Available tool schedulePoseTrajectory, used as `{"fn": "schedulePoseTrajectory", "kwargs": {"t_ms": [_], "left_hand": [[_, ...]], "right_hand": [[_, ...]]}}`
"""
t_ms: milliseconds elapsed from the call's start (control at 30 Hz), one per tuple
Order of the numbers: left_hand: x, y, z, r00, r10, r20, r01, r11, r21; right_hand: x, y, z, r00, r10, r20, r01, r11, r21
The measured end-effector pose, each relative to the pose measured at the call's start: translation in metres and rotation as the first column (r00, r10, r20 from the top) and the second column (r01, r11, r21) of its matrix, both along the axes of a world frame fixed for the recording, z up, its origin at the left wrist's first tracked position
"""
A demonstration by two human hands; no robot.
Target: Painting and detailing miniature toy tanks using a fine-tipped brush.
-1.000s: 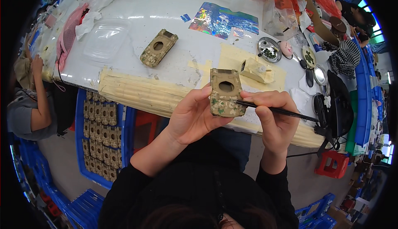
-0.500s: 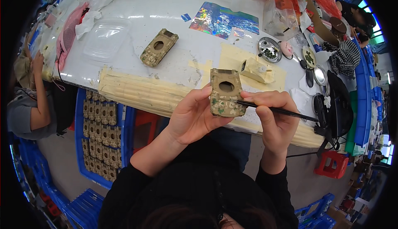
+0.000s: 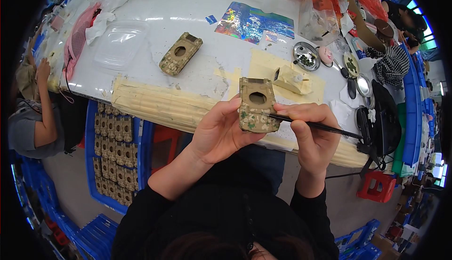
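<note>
My left hand (image 3: 217, 130) grips a toy tank hull (image 3: 257, 115) by its left side and lower edge. The hull has a tan and green pixel camouflage pattern and a round hole in its top. In my right hand (image 3: 313, 133) is a slim black pointed tool (image 3: 325, 128), pinched between thumb and fingers. Whether it is tweezers or a brush I cannot tell. Its tip touches or almost touches the hull's surface below the hole. A second camouflaged hull (image 3: 181, 54) lies on the white table (image 3: 150, 10), farther off and to the left.
A beige block (image 3: 292, 79) stands on yellow paper beyond the hull. Round metal tins (image 3: 306, 56) and a black bag (image 3: 387, 118) are at right. Farther off lies a shiny holographic sheet (image 3: 256, 22). A blue crate (image 3: 113, 203) of similar hulls sits lower left; a person (image 3: 35, 123) is beyond it.
Almost nothing differs. The hull and both hands hold nearly the same place, and the tool's tip stays at the same spot on the hull.
</note>
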State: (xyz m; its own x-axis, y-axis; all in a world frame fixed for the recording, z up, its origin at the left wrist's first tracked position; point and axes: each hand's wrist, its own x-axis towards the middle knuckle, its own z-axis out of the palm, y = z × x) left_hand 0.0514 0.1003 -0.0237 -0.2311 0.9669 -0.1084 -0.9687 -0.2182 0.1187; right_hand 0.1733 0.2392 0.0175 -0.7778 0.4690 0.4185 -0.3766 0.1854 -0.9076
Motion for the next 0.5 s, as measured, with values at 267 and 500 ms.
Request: {"fn": "schedulePoseTrajectory", "kwargs": {"t_ms": [267,500], "left_hand": [[0.0004,0.0008,0.0005,1.0,-0.004,-0.001,0.004,1.0,-0.006],[0.001,0.0013,0.0013,1.0,-0.007,-0.018,0.007,1.0,-0.005]], "right_hand": [[0.0011,0.0005,-0.0001,1.0,0.001,-0.002,-0.001,1.0,-0.013],[0.0014,0.0005,0.0008,1.0,-0.013,-0.002,0.013,1.0,0.011]]}}
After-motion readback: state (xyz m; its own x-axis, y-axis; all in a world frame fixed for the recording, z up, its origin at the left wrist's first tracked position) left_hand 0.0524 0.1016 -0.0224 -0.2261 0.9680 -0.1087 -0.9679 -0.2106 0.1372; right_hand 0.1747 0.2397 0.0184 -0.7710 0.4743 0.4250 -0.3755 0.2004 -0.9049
